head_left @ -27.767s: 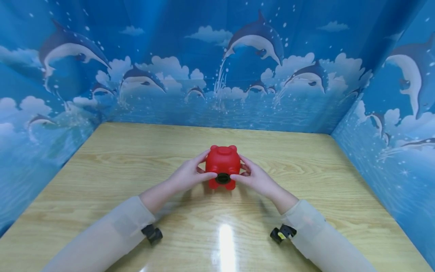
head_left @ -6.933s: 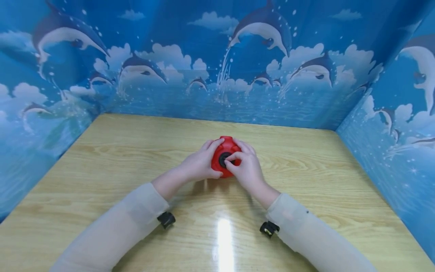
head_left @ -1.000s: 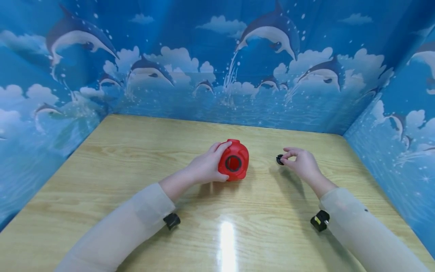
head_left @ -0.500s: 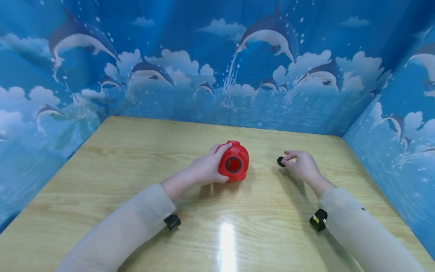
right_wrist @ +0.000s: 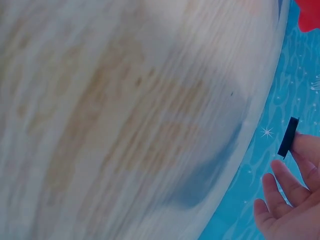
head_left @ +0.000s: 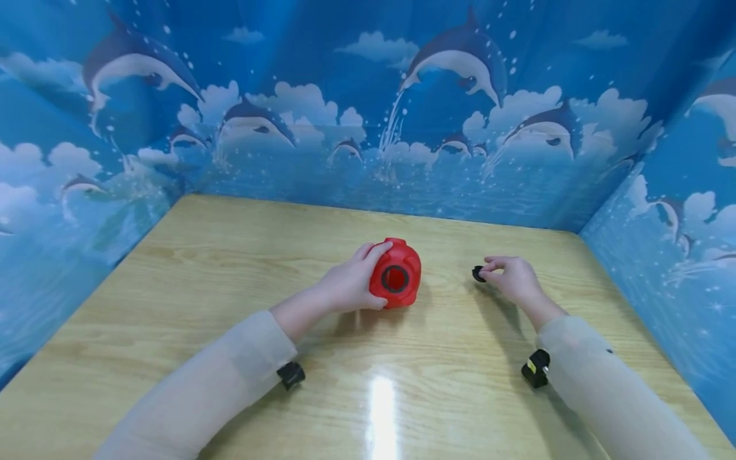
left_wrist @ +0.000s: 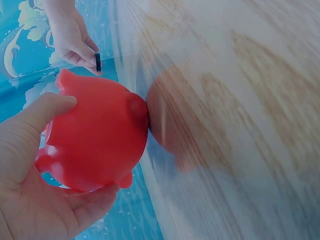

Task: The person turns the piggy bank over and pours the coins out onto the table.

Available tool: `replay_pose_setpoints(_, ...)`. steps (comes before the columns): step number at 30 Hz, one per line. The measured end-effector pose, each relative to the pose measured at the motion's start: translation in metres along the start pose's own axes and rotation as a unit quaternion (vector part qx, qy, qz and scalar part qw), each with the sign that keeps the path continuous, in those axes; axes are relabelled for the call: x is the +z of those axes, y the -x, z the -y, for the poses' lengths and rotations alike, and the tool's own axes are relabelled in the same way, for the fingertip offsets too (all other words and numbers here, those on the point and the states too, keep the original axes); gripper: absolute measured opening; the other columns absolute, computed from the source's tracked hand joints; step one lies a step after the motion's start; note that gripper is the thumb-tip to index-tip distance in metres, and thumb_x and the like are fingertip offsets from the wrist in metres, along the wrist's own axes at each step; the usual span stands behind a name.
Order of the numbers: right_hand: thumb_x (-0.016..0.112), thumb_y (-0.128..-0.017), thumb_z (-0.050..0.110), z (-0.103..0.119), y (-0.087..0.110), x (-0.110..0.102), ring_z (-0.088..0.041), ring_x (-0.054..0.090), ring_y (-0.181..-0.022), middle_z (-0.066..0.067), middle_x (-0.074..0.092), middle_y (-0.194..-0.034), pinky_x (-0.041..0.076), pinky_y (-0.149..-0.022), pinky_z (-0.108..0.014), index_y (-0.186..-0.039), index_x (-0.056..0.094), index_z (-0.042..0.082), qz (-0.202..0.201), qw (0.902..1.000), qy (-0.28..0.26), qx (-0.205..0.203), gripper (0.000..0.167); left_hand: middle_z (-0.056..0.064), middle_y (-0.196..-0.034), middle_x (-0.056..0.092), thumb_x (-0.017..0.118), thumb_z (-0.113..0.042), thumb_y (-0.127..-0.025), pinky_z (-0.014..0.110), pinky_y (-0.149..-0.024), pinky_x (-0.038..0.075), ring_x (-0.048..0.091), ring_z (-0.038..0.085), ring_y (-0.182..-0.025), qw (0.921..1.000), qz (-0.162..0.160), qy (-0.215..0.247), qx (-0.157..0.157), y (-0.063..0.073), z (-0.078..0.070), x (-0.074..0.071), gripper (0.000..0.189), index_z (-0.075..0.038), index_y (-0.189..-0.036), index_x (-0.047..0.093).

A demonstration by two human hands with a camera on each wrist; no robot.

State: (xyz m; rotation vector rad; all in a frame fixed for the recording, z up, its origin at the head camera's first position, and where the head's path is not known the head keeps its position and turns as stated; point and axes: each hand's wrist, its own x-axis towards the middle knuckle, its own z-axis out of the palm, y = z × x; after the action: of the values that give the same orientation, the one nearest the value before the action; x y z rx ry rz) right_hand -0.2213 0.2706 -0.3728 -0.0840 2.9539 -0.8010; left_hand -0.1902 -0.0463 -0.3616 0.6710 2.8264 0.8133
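Note:
A red piggy bank (head_left: 406, 257) stands on the wooden table, tipped so that its round, dark-rimmed hole faces me. My left hand (head_left: 347, 284) grips it from the left, thumb on the near side and fingers over the top. In the left wrist view the smooth red piggy bank (left_wrist: 97, 132) lies between thumb and fingers, close against the tabletop. Off to the right, my right hand (head_left: 515, 281) pinches a small black round plug (head_left: 478, 273) between thumb and fingertips. That plug (right_wrist: 288, 138) appears edge-on in the right wrist view, held above the table.
The light wooden table (head_left: 276, 243) reaches back to a blue dolphin-print curtain (head_left: 345, 172), which also hangs along the left and right sides. Small black cameras (head_left: 291, 374) are strapped at both wrists. A bright light reflection lies on the near tabletop.
Earlier both hands were on the piggy bank with the black plug in its hole. Now the plug is out, in my right hand at the right. Over the last second, the hands hardly moved.

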Motion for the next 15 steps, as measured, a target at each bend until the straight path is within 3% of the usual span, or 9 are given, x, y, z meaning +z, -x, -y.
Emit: replay_pose_setpoints(15, 0.058, -0.092, 0.014, -0.0052, -0.007, -0.0001, -0.045, 0.029, -0.129, -0.023, 0.044, -0.135, 0.027, -0.102, -0.056, -0.093, 0.066, -0.003, 0.011, 0.9999, -0.004, 0.008, 0.018, 0.007, -0.144, 0.029, 0.084, -0.028, -0.067, 0.035, -0.075, 0.053, 0.043, 0.021, -0.116, 0.9999, 0.004, -0.005, -0.012, 0.0005, -0.0034, -0.0004, 0.105, -0.024, -0.148, 0.018)
